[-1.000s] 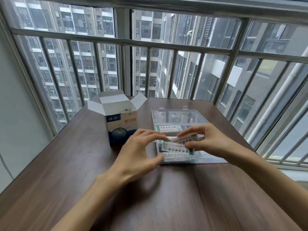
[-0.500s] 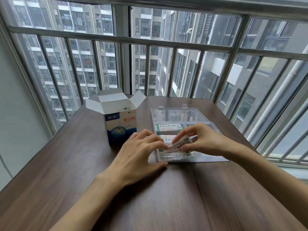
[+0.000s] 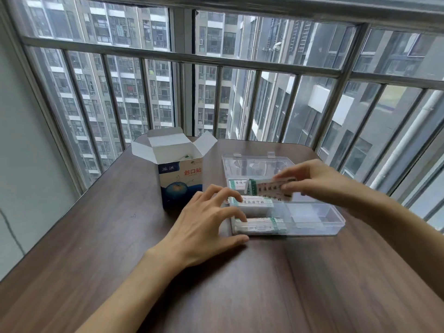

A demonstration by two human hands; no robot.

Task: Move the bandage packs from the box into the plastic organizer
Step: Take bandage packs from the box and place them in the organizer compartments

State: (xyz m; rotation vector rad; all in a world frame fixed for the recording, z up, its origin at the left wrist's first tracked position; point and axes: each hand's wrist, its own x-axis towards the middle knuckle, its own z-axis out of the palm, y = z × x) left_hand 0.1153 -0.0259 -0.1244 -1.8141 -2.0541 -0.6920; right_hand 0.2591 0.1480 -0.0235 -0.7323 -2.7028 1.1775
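Observation:
An open white-and-blue cardboard box [image 3: 180, 181] stands on the brown table, flaps up. Right of it lies a clear plastic organizer [image 3: 312, 222] with its lid folded back. White bandage packs with green ends fill its left compartments: one at the back [image 3: 236, 183], one in the middle [image 3: 254, 204], one at the front [image 3: 262, 225]. My right hand [image 3: 310, 179] pinches a few bandage packs [image 3: 269, 188] above the organizer's back half. My left hand [image 3: 206, 222] rests at the organizer's left edge, fingers spread, holding nothing.
The wooden table [image 3: 240, 284] ends at a metal window railing [image 3: 216, 63] just behind the box and organizer. A pale wall [image 3: 24, 164] runs along the left. The organizer's right compartments [image 3: 307, 212] look bare.
My right hand has lifted the held packs up and toward the back of the organizer. A pack now lies in the front compartment. My left hand has let go and spread its fingers.

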